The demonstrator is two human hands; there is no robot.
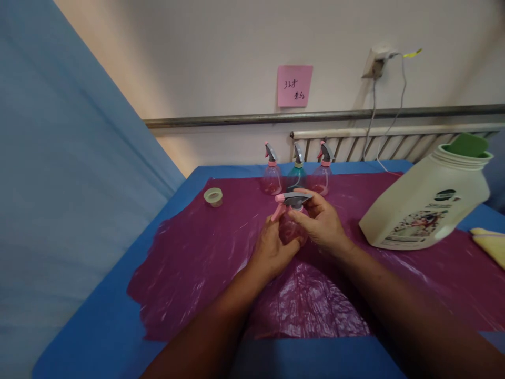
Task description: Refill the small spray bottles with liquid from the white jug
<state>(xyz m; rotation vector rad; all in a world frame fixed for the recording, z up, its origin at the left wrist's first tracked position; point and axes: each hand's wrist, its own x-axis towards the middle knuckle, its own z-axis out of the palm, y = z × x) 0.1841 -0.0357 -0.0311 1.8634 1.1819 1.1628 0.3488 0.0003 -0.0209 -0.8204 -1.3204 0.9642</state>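
Note:
Both hands are on a clear spray bottle (pixel 291 230) with a pink and grey trigger head, in the middle of the view. My left hand (pixel 272 246) is closed round the lower body of the bottle. Higher up, my right hand (pixel 324 221) grips the collar just under the spray head. Part of the bottle is hidden by my fingers. Behind it stand a pink-collared spray bottle (pixel 272 180), a teal spray bottle (pixel 295 178) and another pink-collared one (pixel 322 180), all upright.
A purple plastic sheet (pixel 189 263) covers much of the blue table (pixel 74 326). At left sits a small round tub (pixel 213 197). A large cream jug (pixel 430 195) with a green scoop (pixel 467 146) stands at right, near a yellow cloth (pixel 491 245). A cable (pixel 403 89) hangs behind.

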